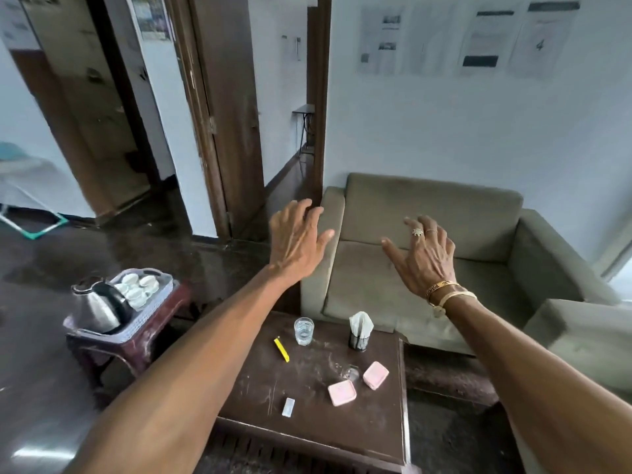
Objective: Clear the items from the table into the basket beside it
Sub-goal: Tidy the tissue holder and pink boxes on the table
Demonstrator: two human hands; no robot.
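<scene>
The left hand (297, 241) and right hand (422, 254) hover over the table (307, 422), fingers spread wide, holding nothing. At its far edge stand one glass (304, 331) and one napkin holder (359, 331); two pink boxes (342, 392) lie near the right edge. The basket (150, 319) sits beside the left edge.

The dark wooden table (260, 381) carried a clear glass (303, 330) upright near its far edge, a yellow pen (281, 349) lying flat just left of it, a black napkin holder (358, 341), a near pink box (342, 392) and a far pink box (375, 375) near each other, and a small pale block (288, 406) toward the front. The lilac basket (150, 311) stood to the table's left, apart from it
</scene>
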